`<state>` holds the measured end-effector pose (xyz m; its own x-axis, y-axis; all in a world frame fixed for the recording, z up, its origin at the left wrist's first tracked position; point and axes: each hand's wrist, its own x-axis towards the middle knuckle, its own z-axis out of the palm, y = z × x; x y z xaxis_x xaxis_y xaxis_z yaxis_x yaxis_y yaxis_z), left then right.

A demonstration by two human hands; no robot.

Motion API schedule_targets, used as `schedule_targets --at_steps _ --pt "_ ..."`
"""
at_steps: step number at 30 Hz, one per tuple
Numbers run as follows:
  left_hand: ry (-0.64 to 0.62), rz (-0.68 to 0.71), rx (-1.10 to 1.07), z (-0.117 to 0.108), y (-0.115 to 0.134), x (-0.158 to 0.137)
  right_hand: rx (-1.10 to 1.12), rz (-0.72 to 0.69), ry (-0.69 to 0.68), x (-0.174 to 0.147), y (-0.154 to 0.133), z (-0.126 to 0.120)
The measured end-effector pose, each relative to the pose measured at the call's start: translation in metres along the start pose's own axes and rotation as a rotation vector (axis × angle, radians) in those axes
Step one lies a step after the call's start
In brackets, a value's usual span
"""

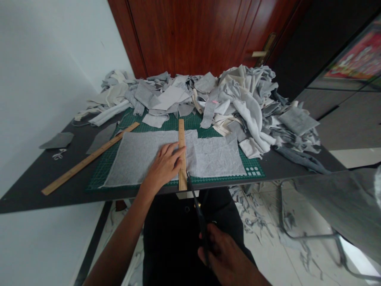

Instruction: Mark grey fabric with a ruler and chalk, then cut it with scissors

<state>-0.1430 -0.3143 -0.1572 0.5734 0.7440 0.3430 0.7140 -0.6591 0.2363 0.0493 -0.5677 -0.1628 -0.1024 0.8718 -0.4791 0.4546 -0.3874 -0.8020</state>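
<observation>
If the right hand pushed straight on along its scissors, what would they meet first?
Ahead of the right hand, the scissors would probably meet the gray cloth beside the shorter ruler; whether the tips already touch it is unclear.

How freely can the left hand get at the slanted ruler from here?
Probably yes: only flat cloth and mat lie between the left hand and the slanted ruler, though that hand rests against the other ruler.

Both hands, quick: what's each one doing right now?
Left hand: open, resting on gray cloth and a wooden ruler.
Right hand: closed, holding black scissors.
</observation>
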Motion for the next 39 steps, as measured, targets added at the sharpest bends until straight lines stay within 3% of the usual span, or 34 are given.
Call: schedule_targets --at_steps 6,14,20,24,28,32,35,39 --pt "-0.005 -0.01 0.005 0.0 0.001 0.0 -0.303 0.032 0.132 -0.007 -0.011 -0.001" --pt "0.006 -0.004 0.013 0.002 -0.001 0.001 -0.333 -0.058 0.102 -0.01 -0.01 -0.027" --pt "0.009 -0.012 -0.005 0.003 -0.001 -0.001 -0.407 -0.007 0.159 0.0 -0.029 -0.027" --pt "0.014 -0.01 -0.006 0.005 -0.003 -0.001 -0.41 -0.038 0.143 -0.006 -0.025 -0.033" --pt "0.038 -0.021 -0.071 -0.002 0.0 0.001 -0.406 0.019 0.122 -0.017 -0.022 -0.041" --pt "0.063 0.026 -0.201 -0.019 0.024 0.007 -0.376 -0.004 0.121 -0.018 -0.018 -0.043" --pt "-0.1 0.13 -0.165 -0.024 0.054 0.016 -0.379 -0.045 0.109 -0.015 -0.016 -0.042" --pt "-0.322 0.246 -0.058 -0.013 0.095 0.032 -0.4 -0.045 0.096 -0.011 -0.018 -0.041"
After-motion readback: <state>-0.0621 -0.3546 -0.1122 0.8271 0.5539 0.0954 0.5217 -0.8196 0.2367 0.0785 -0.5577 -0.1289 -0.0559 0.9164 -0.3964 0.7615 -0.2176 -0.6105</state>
